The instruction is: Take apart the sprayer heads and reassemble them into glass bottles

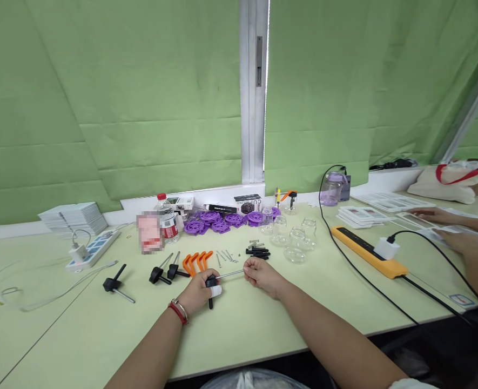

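My left hand (196,294), its thumb wrapped in white, is closed around a black plastic part (211,282). A thin metal rod (230,274) runs from this part toward the right, where my right hand (262,276) pinches its far end. The fingertips hide the rod's tip. Several bent orange levers (198,261) lie just beyond my left hand. Similar black parts with rods, one pair (156,275) and a single one (111,284), rest farther left. Behind my right hand are small black pieces (258,252), springs (255,244) and several metal pins (221,256).
Purple plastic discs (210,217) and clear jars (295,237) stand toward the back, near a red-capped bottle (169,224). Power strips (384,265) with cables lie on the right and left (96,248). Another person's hands (451,237) handle white frames at far right.
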Demonstrator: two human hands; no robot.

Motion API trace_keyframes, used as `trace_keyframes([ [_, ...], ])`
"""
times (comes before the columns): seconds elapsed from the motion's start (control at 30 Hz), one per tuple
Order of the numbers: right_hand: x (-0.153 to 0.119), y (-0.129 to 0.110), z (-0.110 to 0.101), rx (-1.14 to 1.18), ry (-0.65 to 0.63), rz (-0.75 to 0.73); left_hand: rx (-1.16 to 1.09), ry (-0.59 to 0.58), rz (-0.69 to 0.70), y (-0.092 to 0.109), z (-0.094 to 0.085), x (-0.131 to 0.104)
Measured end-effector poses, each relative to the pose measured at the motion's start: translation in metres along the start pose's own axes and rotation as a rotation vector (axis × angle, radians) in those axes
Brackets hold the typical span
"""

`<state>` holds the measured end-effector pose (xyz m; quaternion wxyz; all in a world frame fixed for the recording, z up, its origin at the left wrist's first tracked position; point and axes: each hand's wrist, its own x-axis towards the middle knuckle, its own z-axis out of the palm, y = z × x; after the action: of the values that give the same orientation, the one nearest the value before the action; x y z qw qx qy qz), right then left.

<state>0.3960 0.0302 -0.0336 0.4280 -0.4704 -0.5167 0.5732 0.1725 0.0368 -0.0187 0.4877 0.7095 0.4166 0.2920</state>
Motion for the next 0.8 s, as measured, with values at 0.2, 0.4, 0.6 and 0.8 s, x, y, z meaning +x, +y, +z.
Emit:
trace_keyframes([
  [0.2,-0.0004,-0.0007,0.0028,-0.046,0.016,-0.008,-0.01,0.001,0.004,-0.0019,-0.0001,0.001],
  [0.4,0.0063,0.0071,0.0022,-0.078,0.042,-0.017,-0.017,0.0,0.015,-0.0047,-0.0009,0.0016],
  [0.6,0.0051,0.0052,-0.0017,-0.001,-0.009,0.027,-0.03,-0.006,0.017,-0.0048,-0.0022,0.0013],
  [0.8,0.0042,0.005,-0.0004,-0.033,-0.012,-0.012,-0.026,-0.019,0.013,-0.0048,-0.0024,0.0019],
])
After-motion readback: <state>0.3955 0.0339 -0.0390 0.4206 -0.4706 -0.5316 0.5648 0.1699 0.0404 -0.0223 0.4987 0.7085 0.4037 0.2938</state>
